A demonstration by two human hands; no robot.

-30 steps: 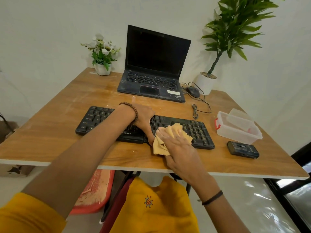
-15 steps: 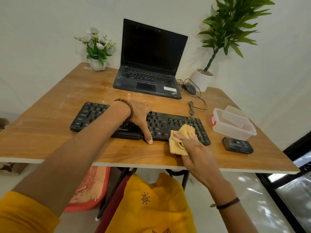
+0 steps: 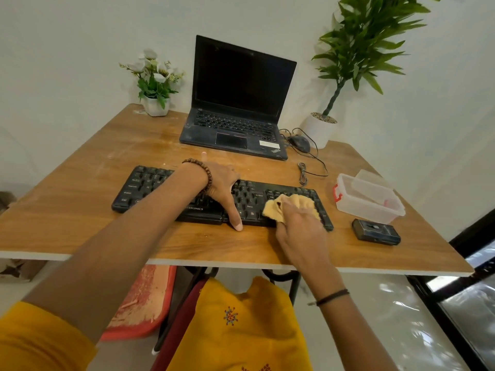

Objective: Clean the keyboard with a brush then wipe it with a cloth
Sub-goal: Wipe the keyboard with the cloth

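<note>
A black keyboard (image 3: 144, 183) lies across the near middle of the wooden table (image 3: 80, 210). My left hand (image 3: 223, 187) rests flat on the keyboard's middle, thumb down over its front edge, holding it steady. My right hand (image 3: 300, 223) presses a crumpled yellow cloth (image 3: 276, 208) onto the keys at the keyboard's right end. No brush is visible.
An open black laptop (image 3: 235, 124) stands behind the keyboard, with a mouse (image 3: 300, 143) and its cable to the right. A clear plastic box (image 3: 367, 199) and a small black device (image 3: 375, 231) sit at the right. A flower pot (image 3: 156, 104) and a tall plant (image 3: 321, 129) stand at the back.
My right hand has slid the cloth rightward along the keyboard, from beside my left thumb to the right end. My left hand has stayed in place on the keyboard.
</note>
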